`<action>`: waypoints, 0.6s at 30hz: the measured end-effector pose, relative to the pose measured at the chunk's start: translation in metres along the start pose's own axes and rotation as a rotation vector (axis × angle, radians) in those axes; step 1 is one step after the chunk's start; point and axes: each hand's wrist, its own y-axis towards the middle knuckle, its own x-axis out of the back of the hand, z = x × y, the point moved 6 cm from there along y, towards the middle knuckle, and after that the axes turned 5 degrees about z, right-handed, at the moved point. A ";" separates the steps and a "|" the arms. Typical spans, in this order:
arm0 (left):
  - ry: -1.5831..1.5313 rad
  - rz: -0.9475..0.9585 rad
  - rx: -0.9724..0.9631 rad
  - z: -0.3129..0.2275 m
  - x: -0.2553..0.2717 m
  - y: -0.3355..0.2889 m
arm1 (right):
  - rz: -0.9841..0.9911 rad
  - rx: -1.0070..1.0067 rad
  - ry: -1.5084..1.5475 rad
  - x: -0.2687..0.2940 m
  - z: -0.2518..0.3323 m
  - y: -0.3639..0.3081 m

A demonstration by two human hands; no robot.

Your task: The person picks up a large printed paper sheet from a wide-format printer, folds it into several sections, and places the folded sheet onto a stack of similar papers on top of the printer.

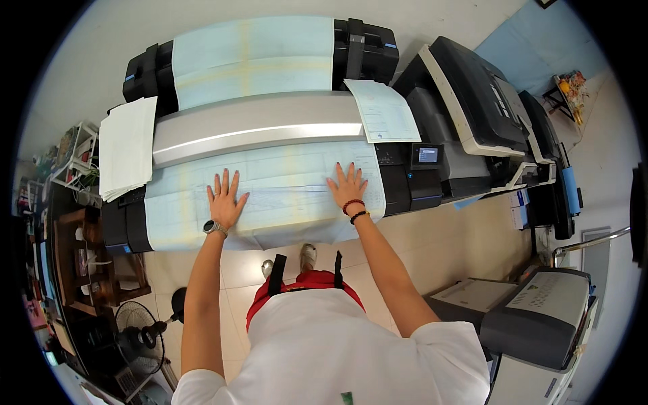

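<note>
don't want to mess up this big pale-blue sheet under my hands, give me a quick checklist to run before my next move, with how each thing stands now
1. Left hand flat on the large pale-blue sheet: ok.
2. Right hand flat on the same sheet: ok.
3. Large sheet free of creases: not ok, lines run across it and its near edge ripples.
4. Silver cover clear of loose paper: not ok, the smaller pale-blue paper overlaps its right end.
5. Control screen lit: ok.
6. Sheet straight beneath the cover: cannot tell, hidden.
</note>
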 end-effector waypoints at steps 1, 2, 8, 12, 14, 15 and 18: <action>0.000 -0.002 0.002 0.000 -0.001 0.000 | 0.017 -0.008 -0.012 0.001 0.001 0.000; 0.001 -0.002 0.003 0.000 -0.002 0.000 | 0.021 -0.008 -0.009 0.000 0.000 0.000; -0.010 -0.009 0.027 -0.002 -0.005 0.004 | 0.041 -0.011 -0.020 0.002 -0.001 0.001; -0.003 0.009 0.029 -0.002 -0.004 0.006 | 0.034 -0.017 -0.022 0.000 -0.002 0.000; 0.003 0.007 0.028 -0.002 -0.004 0.007 | 0.028 -0.019 -0.019 0.000 -0.002 0.001; 0.006 0.007 0.027 -0.002 -0.004 0.007 | 0.028 -0.023 -0.020 0.000 -0.002 0.001; 0.007 0.006 0.030 -0.002 -0.004 0.007 | 0.035 -0.030 -0.013 -0.001 -0.001 0.002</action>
